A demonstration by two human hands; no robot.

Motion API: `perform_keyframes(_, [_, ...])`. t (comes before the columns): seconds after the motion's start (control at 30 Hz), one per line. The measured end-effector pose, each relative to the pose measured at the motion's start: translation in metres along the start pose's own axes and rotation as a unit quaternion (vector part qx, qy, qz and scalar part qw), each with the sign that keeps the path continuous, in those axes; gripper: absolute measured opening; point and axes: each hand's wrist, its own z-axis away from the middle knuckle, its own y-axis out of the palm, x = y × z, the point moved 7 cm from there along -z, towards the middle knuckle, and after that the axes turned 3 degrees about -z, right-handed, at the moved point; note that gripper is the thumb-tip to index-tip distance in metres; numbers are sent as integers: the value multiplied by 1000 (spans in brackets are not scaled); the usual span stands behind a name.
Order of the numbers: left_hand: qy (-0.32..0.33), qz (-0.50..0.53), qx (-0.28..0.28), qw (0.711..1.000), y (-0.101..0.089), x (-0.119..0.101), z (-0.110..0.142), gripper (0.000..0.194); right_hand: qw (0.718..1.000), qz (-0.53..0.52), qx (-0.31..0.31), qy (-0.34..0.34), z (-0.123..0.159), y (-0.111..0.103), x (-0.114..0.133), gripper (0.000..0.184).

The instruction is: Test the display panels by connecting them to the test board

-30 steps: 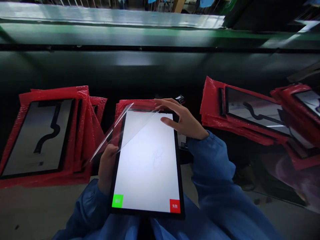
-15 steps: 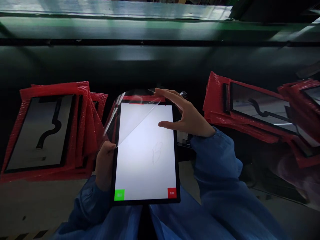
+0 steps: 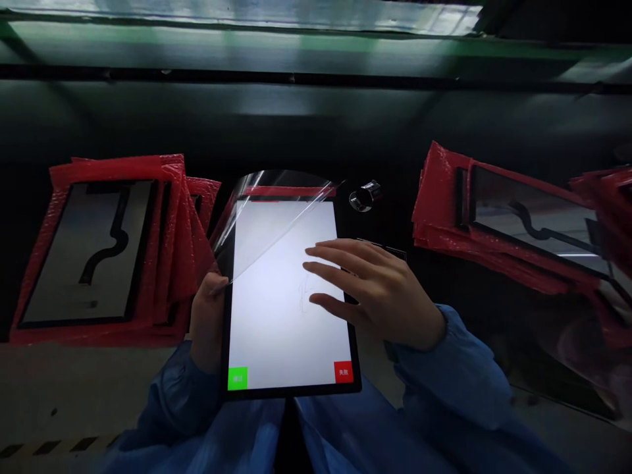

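A tablet [image 3: 276,342] with a lit white screen, a green button at its lower left and a red one at its lower right, is held above my lap. My left hand [image 3: 207,322] grips its left edge and pinches the corner of a clear protective film [image 3: 261,224] that is peeled up and arches over the top of the screen. My right hand [image 3: 375,293] hovers over the right half of the screen with its fingers stretched out and holds nothing. A faint scribble shows on the screen near those fingertips.
A stack of screen panels in red bubble wrap [image 3: 99,250] lies at the left, another stack [image 3: 513,224] at the right. A small shiny cylinder [image 3: 365,196] sits just beyond the tablet. A dark conveyor [image 3: 316,125] runs across the back.
My right hand let go of the film's top edge and came down over the middle of the screen. The film's free end has curled up higher. The tablet stayed in my left hand.
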Motion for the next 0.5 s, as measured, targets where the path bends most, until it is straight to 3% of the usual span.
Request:
perform_keyframes(0.13, [102, -35, -125, 986, -16, -15, 5, 26, 996, -58, 38, -59, 4, 2, 9, 33])
perform_keyframes(0.33, [81, 16, -91, 992, -4, -11, 6, 25, 999, -38, 18, -30, 2, -7, 5, 28])
perform_keyframes(0.4, [63, 22, -105, 992, -4, -8, 5, 24, 996, -71, 26, -52, 2, -5, 11, 33])
perform_keyframes(0.5, [53, 20, -122, 991, -4, -8, 6, 25, 997, -68, 11, -27, 4, -4, 12, 48])
